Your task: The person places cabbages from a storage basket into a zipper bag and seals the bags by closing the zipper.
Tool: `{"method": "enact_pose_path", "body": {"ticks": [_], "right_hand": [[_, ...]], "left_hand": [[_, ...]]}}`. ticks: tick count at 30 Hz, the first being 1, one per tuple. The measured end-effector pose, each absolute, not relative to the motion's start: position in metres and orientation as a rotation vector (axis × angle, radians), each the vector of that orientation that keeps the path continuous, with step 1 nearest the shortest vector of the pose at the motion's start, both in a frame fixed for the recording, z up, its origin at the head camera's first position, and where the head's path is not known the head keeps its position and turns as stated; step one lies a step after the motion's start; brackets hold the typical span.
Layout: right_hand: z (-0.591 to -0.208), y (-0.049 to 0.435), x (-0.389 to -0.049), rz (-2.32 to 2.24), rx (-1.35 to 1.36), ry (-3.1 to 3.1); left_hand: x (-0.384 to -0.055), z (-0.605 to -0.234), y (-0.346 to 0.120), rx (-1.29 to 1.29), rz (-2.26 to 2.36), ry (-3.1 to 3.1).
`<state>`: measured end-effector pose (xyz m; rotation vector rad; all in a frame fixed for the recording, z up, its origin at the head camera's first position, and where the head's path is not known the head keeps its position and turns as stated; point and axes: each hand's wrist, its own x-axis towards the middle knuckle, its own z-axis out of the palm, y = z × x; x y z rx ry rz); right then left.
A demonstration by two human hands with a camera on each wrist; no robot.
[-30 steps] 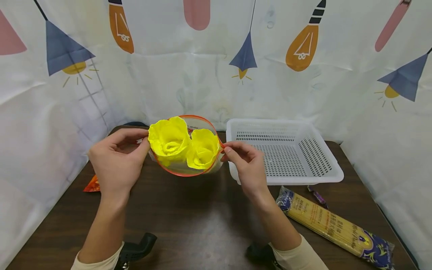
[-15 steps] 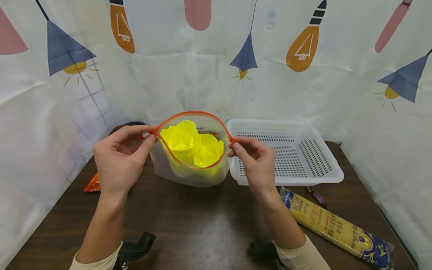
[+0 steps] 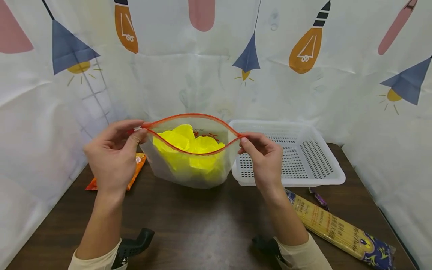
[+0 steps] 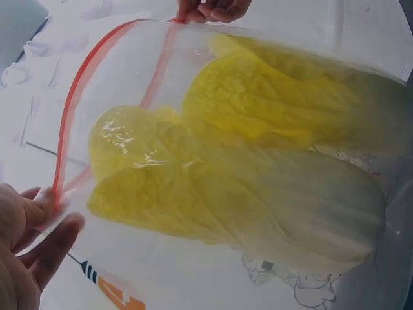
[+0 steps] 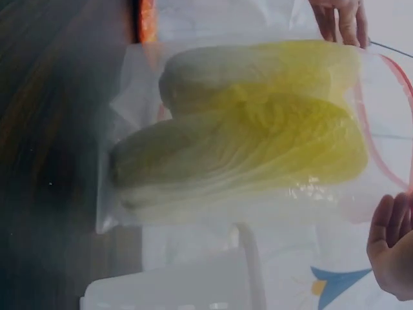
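Both hands hold up a translucent zip bag (image 3: 216, 176) with a red-orange zip rim, its mouth parted into a narrow eye shape. Inside it, side by side, are two yellow-topped napa cabbages (image 4: 174, 187), their pale bases toward the bag's bottom. In the head view only the yellow leaves (image 3: 180, 138) show at the mouth. My left hand (image 3: 113, 153) pinches the left end of the zip, where a small white slider shows. At the opposite end, my right hand (image 3: 264, 157) pinches the rim between thumb and fingers.
A white perforated basket (image 3: 339, 176) stands behind and right of my right hand. A pack of noodles (image 3: 337, 227) lies at the right front, with a small purple wrapped item (image 3: 318, 198) beside it. An orange packet (image 3: 136, 170) lies behind my left hand on the dark table (image 3: 199, 225).
My hands have moved apart, stretching the bag's round mouth into a narrow slit. The bag has tipped more upright, so its front shows and the cabbages sit lower behind the rim.
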<state>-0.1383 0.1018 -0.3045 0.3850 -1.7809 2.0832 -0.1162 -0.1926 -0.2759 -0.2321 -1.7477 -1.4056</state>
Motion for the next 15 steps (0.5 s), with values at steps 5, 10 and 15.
{"method": "enact_pose_path", "body": {"ticks": [5,10,15], "right_hand": [[-0.301,0.101,-0.143,2.06,0.397,-1.776],[-0.299,0.099,-0.147,2.061,0.374,-1.698],[-0.298,0.096,-0.149,2.035,0.398,-1.682]], "left_hand": [[-0.118,-0.274,-0.197,-0.17,-1.362,-1.686],[-0.117,-0.272,-0.204,-0.158,-1.296,-1.753],[-0.115,-0.271,-0.208,-0.228,-1.327,-1.834]]}}
